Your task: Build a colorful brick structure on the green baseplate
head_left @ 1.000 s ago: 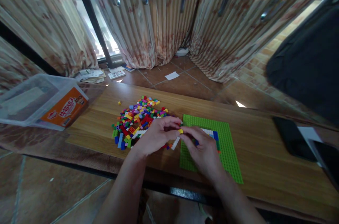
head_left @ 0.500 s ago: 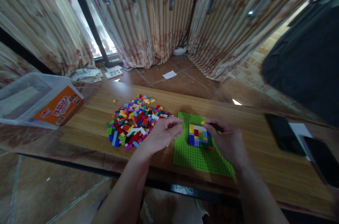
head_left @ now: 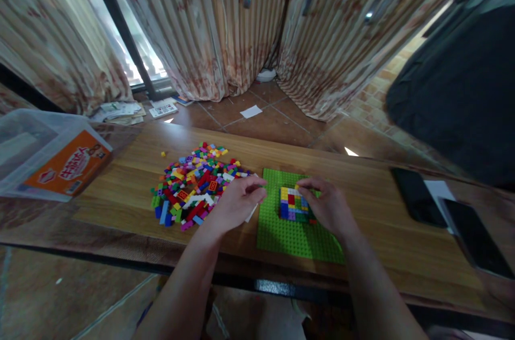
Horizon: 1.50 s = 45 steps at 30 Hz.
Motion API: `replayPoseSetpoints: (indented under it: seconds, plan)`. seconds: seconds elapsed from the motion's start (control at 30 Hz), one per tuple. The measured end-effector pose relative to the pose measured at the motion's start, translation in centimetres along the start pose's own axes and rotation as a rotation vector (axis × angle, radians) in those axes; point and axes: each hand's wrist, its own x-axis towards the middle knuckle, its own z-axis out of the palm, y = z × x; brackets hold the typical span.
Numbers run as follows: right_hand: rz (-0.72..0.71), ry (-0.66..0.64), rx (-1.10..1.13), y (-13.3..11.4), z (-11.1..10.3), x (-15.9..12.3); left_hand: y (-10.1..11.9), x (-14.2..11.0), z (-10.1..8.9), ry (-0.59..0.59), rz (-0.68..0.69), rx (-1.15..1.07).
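A green studded baseplate (head_left: 281,241) lies on the wooden table, bearing a low multicoloured block of toy bricks (head_left: 291,205). At this block's far right corner is my right hand (head_left: 328,206), thumb and fingers pinched on a small yellow brick (head_left: 297,187). The fingers hide part of the block's right side. My left hand (head_left: 239,200) hovers between the baseplate and a heap of loose toy bricks (head_left: 197,179). Its thumb and forefinger are apart, and nothing shows between them. A white sheet (head_left: 252,213) lies partly under that hand.
A clear plastic bin (head_left: 24,125) with an orange label stands at the table's left end. Toward the right end lie a dark phone-like slab (head_left: 418,195), a white paper (head_left: 438,192) and another dark slab (head_left: 478,238). Curtains (head_left: 241,34) hang beyond the table.
My right hand has brought the yellow brick down to the block's far edge. The left hand stays beside the baseplate. The whole view has shifted slightly.
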Motion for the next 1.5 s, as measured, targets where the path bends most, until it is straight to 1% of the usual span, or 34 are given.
replayPoseSetpoints:
  seconds: [0.13,0.3,0.47,0.53,0.63,0.87,1.03,1.13,1.3,1.5]
  plan:
    - [-0.039,0.011,-0.04,0.3,0.0,-0.1,0.1,-0.1,-0.3,-0.006,-0.014,0.016]
    - [-0.074,-0.049,-0.117,0.3,0.2,-0.3,0.3,-0.2,-0.3,0.007,0.005,0.042]
    - [-0.096,-0.098,-0.101,0.4,-0.2,-0.3,-0.1,-0.1,-0.3,0.021,0.04,0.067]
    - [-0.095,-0.098,-0.091,0.5,-0.3,-0.3,-0.4,0.0,-0.3,0.032,0.05,0.075]
    - [-0.071,-0.097,-0.075,0.8,-0.2,-0.2,-0.8,0.1,-0.3,0.033,0.061,0.08]
    - [0.053,-0.098,-0.01,0.7,0.2,-0.1,-0.9,0.1,-0.3,0.029,0.08,0.068]
    - [0.063,-0.106,0.009,0.3,0.2,0.0,-1.1,0.0,-0.4,0.036,0.078,0.063]
    - [0.098,-0.12,0.03,0.2,0.2,0.1,-1.2,0.0,-0.5,0.045,0.066,0.052]
    - [0.142,-0.11,0.072,0.7,-0.1,0.2,-1.3,-0.1,-0.6,0.045,0.076,0.031]
    - [0.134,-0.113,0.091,1.3,-0.1,0.2,-1.0,-0.2,-0.7,0.04,0.063,0.041]
